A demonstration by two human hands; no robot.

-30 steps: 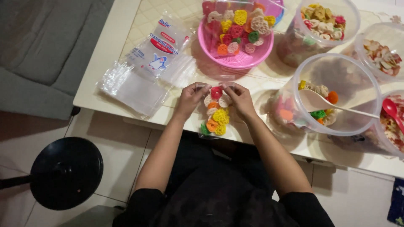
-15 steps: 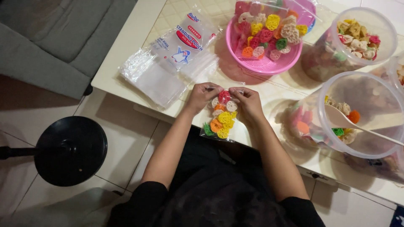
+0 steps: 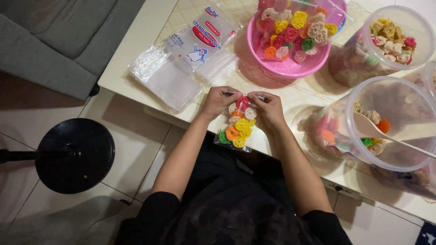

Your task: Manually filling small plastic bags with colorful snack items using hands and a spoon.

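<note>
Left hand (image 3: 219, 101) and right hand (image 3: 269, 108) both pinching the top edge of a small clear pouch (image 3: 237, 123) of coloured flower-shaped crackers (red, yellow, orange, green), held at the near edge of the cream table (image 3: 136, 45). Just left, a stack of empty pouches (image 3: 181, 63); beyond, a pink basket (image 3: 284, 68); right, a clear tub (image 3: 399, 122).

A cream tabletop (image 3: 136, 50) with a faint tile pattern carries everything. On it lie a stack of clear plastic pouches (image 3: 181, 63) at the left, a pink basket (image 3: 286, 68) of coloured flower-shaped crackers, a small filled clear bag (image 3: 238, 124) at the near edge, and big clear tubs (image 3: 390, 122) of crackers at the right.
</note>
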